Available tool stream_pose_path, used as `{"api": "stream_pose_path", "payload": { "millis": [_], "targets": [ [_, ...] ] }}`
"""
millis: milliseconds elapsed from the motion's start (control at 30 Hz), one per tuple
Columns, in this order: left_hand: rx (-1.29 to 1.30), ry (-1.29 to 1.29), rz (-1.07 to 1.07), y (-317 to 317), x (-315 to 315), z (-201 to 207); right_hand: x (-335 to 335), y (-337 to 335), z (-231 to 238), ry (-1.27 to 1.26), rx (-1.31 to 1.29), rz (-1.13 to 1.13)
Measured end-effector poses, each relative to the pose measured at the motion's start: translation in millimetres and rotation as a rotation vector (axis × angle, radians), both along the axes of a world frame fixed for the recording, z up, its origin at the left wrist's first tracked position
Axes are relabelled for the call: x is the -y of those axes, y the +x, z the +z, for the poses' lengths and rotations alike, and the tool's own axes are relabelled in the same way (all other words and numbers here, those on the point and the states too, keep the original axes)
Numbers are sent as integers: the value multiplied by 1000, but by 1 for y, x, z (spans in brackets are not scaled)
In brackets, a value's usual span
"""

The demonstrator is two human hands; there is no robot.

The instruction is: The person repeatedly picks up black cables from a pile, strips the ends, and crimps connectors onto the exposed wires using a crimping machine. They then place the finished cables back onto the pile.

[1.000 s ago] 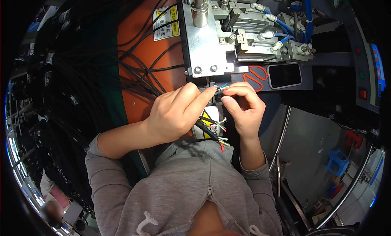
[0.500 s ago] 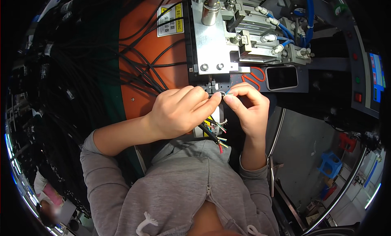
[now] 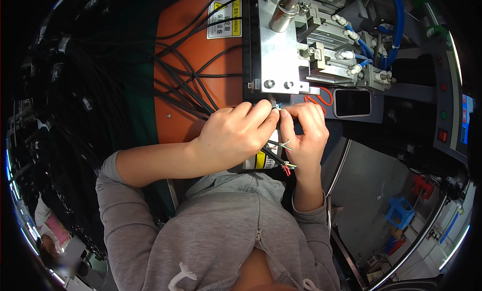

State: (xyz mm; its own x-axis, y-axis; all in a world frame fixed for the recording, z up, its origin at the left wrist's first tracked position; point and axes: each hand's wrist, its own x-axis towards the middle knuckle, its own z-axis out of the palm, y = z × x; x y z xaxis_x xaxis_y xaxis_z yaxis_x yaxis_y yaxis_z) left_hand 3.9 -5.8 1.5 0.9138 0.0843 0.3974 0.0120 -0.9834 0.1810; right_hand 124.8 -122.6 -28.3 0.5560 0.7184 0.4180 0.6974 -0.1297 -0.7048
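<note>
Your left hand (image 3: 233, 138) and right hand (image 3: 304, 135) meet just above the centre of the frame, fingertips almost touching, both closed in a narrow pinch on the stripped end of a black cable (image 3: 273, 151). The cable's thin coloured wires (image 3: 277, 106) show between your fingertips, directly below the lower edge of the metal press fixture (image 3: 281, 60) in the upper centre. A second set of loose wire ends (image 3: 287, 165), red and green among them, hangs below your right palm, near a yellow-and-black label (image 3: 259, 160).

Risks observed:
- Your fingertips sit just beside the fixture's lower edge. If the machine cycles while you hold there, a pinch injury looks likely.
- The wire ends are fine and splayed. An uneven pinch may bend or cross them, so they enter the fixture in the wrong order.
- The bundle of black cables (image 3: 186, 85) crossing the orange surface (image 3: 175, 120) to the left lies slack and tangled. A snag there could tug the held cable out of your grip.
- The hanging wire ends below your right hand could catch on your grey sleeve (image 3: 311, 215).
- Your hands hide the seating point, so I cannot tell whether any wire is already inserted.
</note>
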Motion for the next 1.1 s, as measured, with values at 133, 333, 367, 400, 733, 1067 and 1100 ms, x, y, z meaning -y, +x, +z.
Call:
{"api": "stream_pose_path", "payload": {
  "millis": [133, 333, 367, 400, 733, 1067, 1100],
  "targets": [
    [33, 17, -4, 3, -1, -5, -3, 0, -9, 56, -148, -36],
    [93, -4, -21, 6, -9, -9, 1, 3, -28, 91, -947, -7],
    [95, -6, -26, 6, -10, -8, 2, 2, -28, 72, -919, -19],
    [86, 2, -22, 7, -10, -8, 2, 3, -26, 53, -888, -29],
    [-30, -62, -6, 0, -12, 6, -8, 0, -9, 193, 33, -31],
    [-238, 23, 78, -13, -11, 7, 0, 0, -19, 390, -661, 2],
    [-265, 28, 112, -14, -11, 6, 6, 3, -13, 393, -639, 206]
  ]
}}
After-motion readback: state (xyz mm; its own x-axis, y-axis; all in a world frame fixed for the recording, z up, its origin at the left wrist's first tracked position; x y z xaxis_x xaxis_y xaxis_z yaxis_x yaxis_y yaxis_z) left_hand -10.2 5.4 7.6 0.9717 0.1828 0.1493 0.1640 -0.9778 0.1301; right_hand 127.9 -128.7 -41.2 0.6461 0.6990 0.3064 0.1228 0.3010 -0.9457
